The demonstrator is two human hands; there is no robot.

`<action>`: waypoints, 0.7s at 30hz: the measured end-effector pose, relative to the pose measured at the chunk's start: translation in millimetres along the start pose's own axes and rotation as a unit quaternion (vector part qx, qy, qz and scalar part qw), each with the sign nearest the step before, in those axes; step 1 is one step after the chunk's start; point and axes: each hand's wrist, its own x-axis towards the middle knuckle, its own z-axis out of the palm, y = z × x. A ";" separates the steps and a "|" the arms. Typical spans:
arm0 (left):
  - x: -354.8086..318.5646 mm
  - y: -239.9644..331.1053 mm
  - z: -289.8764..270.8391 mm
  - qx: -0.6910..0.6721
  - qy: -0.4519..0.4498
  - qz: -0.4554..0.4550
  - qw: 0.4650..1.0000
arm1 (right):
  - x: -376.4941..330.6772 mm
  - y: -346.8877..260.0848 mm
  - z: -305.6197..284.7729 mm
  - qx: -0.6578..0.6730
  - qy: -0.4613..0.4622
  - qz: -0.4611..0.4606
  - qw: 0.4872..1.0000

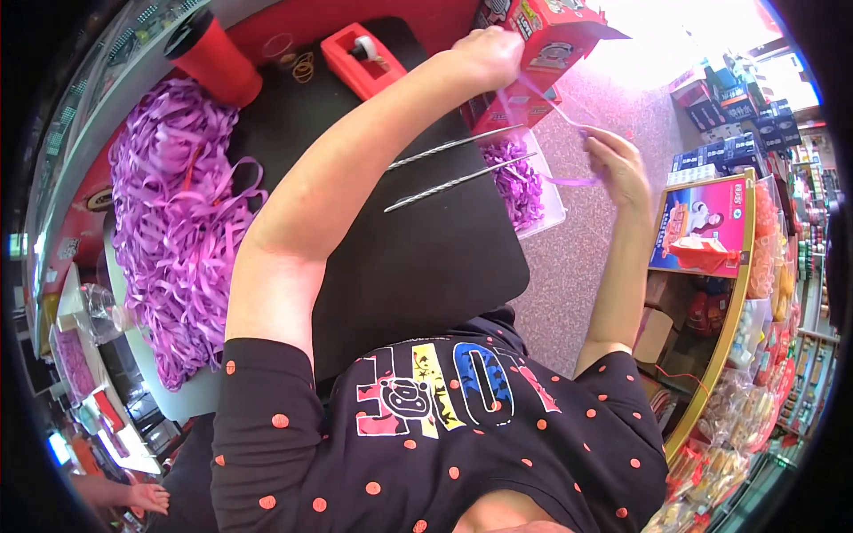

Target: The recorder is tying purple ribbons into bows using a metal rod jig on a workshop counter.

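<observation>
A narrow purple ribbon (576, 182) runs between my two hands beyond the far right part of the black tabletop. My left hand (493, 58), its back turned up and fingers curled mostly out of sight, grips one part of it beside a red printed box (560, 40). Lower and to the right, my right hand (617, 164) pinches the ribbon between thumb and fingers. Two twisted metal rods (458, 182) jut across the table toward a white bin (553, 215) with cut purple ribbon pieces (518, 191). My left forearm hides part of one rod.
A large heap of purple ribbon (178, 240) covers the table's left side. Behind it stand a red cup (213, 58), rubber bands (304, 67) and a red tape dispenser (362, 60). Shelves of packaged goods (746, 382) line the right. Another person's hand (147, 497) shows at lower left.
</observation>
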 end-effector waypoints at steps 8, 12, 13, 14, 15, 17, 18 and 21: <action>-7.9 10.0 6.0 0.193 -0.183 -0.079 0.961 | 37.1 84.1 59.3 0.269 -0.140 0.166 0.938; -9.5 5.9 13.3 0.280 -0.112 -0.051 0.952 | 41.7 100.0 75.5 0.270 -0.114 0.157 0.943; -8.2 6.5 13.7 0.288 -0.072 -0.032 0.954 | 41.4 99.4 72.8 0.275 -0.112 0.157 0.942; -4.7 7.9 11.7 0.277 -0.053 -0.023 0.959 | 40.9 97.6 69.5 0.230 -0.115 0.138 0.957; -1.3 9.9 10.2 0.279 -0.056 -0.021 0.958 | 40.5 97.4 66.6 0.183 -0.117 0.118 0.969; 4.5 12.8 8.3 0.287 -0.019 -0.018 0.958 | 39.9 97.4 62.7 0.203 -0.093 0.100 0.970; 6.6 6.4 7.1 0.289 -0.002 0.006 0.957 | 38.5 91.3 60.5 0.213 -0.063 0.076 0.972; -4.3 19.3 2.5 0.237 0.192 0.114 0.946 | 37.0 92.7 48.8 0.233 -0.037 0.032 0.971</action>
